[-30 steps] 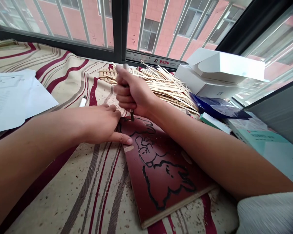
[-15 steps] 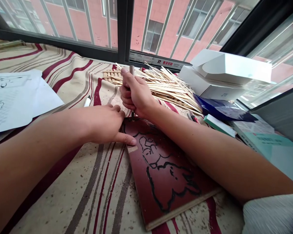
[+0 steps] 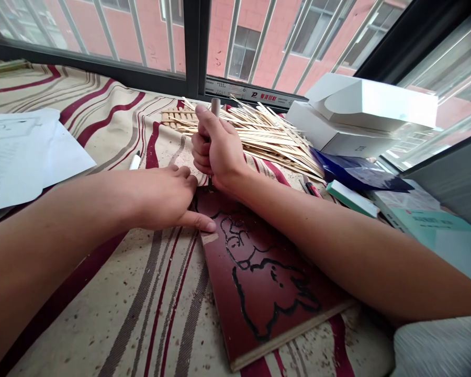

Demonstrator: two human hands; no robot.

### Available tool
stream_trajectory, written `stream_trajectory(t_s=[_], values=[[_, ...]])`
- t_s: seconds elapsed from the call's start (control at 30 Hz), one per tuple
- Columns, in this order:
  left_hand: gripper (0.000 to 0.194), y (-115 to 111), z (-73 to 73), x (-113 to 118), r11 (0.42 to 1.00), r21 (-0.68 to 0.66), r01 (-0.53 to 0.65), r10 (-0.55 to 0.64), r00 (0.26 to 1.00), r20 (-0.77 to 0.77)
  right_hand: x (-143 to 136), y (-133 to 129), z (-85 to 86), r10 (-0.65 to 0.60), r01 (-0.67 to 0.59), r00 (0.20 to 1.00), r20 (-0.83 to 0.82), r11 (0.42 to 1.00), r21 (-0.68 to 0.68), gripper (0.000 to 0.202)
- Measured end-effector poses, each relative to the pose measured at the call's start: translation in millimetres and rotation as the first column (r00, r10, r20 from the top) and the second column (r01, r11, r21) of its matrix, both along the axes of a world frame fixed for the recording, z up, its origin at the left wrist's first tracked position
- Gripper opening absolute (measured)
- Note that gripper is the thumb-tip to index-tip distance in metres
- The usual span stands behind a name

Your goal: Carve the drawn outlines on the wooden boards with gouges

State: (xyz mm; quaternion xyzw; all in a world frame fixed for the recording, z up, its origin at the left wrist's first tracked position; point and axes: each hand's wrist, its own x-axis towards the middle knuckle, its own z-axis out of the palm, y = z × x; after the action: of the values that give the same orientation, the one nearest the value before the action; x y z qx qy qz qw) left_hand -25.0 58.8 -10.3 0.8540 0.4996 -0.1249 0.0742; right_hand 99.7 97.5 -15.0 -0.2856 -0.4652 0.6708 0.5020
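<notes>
A dark red wooden board (image 3: 251, 309) with black outlined drawings, cut lines and bare wood at its edges lies slanted on the cloth. My left hand (image 3: 168, 199) steadies its upper left edge, thumb on the face and fingers bent at the side. My right hand (image 3: 220, 146) is closed in a fist round an upright carving tool (image 3: 215, 107). The round handle end sticks out above the fist. Below, the thin shaft meets the board's far end; the wrist and forearm partly hide that area, and I cannot make out the tip's cut.
Thin wooden sticks (image 3: 267, 136) are heaped behind my right hand. A white box (image 3: 361, 110), a blue plastic sheet (image 3: 357, 170) and books (image 3: 432, 220) are on the right. Left are paper sheets (image 3: 19, 157) and a white marker (image 3: 135, 161). Crumbs dot the striped cloth (image 3: 141, 293).
The tool handle leans slightly further right, and less of its shaft shows under my fist. My left hand keeps its place on the board. The whole view has shifted a little.
</notes>
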Motion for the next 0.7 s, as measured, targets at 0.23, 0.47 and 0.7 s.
stream_trajectory(t_s=[0.23,0.47,0.7], values=[[0.098,-7.6,13.0,9.6,0.998,-0.060,0.008,-0.014,0.995,-0.098,7.9,2.4,7.0,0.375,-0.354,0.926,0.043,0.902,-0.246,0.050],[0.106,-8.4,12.1,8.8,0.999,-0.042,-0.034,0.031,0.996,-0.085,10.0,5.9,9.7,0.080,-0.082,0.996,-0.034,0.995,-0.060,0.052],[0.108,-6.7,8.5,7.3,1.000,-0.021,-0.019,0.017,0.997,-0.076,2.3,3.2,-0.8,0.160,-0.159,0.987,-0.007,0.987,0.026,0.059]])
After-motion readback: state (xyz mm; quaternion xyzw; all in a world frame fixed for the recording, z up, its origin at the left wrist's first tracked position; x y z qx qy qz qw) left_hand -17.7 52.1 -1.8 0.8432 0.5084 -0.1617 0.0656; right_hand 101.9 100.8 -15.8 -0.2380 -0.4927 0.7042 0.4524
